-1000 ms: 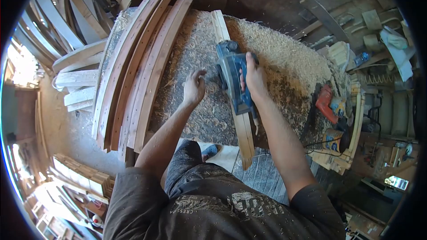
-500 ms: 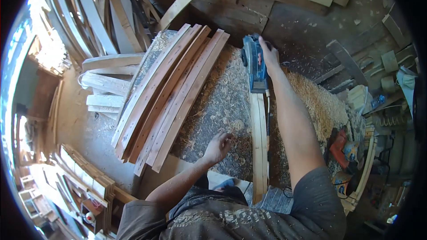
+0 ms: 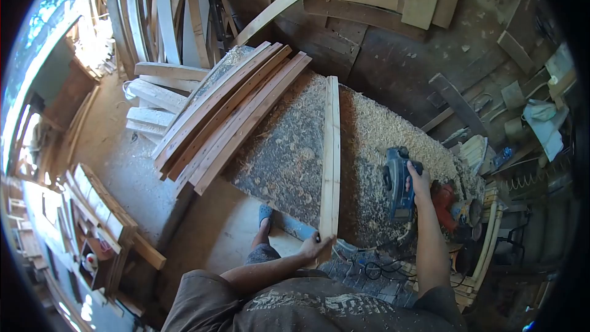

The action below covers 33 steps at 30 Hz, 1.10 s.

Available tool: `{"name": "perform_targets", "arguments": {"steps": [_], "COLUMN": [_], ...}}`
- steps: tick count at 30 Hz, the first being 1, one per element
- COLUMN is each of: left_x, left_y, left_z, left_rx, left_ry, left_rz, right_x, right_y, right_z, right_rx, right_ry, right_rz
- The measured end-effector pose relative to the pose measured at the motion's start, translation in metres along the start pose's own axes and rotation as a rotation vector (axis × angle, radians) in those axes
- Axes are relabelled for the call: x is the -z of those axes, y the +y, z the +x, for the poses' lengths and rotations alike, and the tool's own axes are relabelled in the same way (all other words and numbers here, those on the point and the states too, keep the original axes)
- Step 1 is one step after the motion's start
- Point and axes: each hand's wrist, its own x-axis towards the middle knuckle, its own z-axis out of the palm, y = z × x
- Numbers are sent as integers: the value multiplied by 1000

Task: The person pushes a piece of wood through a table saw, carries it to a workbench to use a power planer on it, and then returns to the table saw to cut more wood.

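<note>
At near edge of shavings-covered workbench (image 3: 279, 163), your left hand (image 3: 316, 247) grasps end of long pale wooden slat (image 3: 330, 147) lying lengthwise; right hand (image 3: 420, 183) clenched round blue electric planer (image 3: 398, 189) by right edge, clear of slat; keep slat pinned flat

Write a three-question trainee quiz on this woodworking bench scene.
1. True or false: the blue electric planer is on top of the long pale wooden slat.
2. The left hand grips the slat at its: A) far end, B) middle, C) near end.
3. Fill in: the planer is held by the ____ hand.

Key: 1 false, it is off to the slat's right, over the shavings-covered bench. 2 C. 3 right hand.
</note>
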Motion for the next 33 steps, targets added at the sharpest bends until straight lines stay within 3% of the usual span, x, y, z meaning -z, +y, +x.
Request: {"name": "perform_targets", "arguments": {"steps": [1,3,5,7,11,12,13,14,18,20,33], "left_x": [-3,-8,-8,-10,1,4,10,19,39,41,56], "left_y": [7,-4,14,57,154,184,195,215,258,264,288], "left_z": [-14,-8,-18,-46,-86,-97,-95,-105,-113,-117,-128], "left_rx": [31,9,-68,34,-119,-115,-183,-160,-160,-260,-290], "left_ry": [19,75,-38,-155,-214,-130,-192,-205,-298,-318,-300], "left_rz": [-232,-87,-362,-704,-1012,-1053,-1107,-1046,-1133,-1090,-1084], "right_x": [9,19,29,29,40,36,33,30,36,37,34], "right_y": [15,36,55,65,69,66,65,67,71,65,54], "right_z": [6,24,42,52,55,53,50,47,58,47,37], "right_rx": [4,56,63,33,25,19,26,34,10,16,60], "right_ry": [-4,106,106,158,103,93,181,270,196,192,219], "right_rz": [11,52,51,63,86,89,88,83,50,35,1]}}
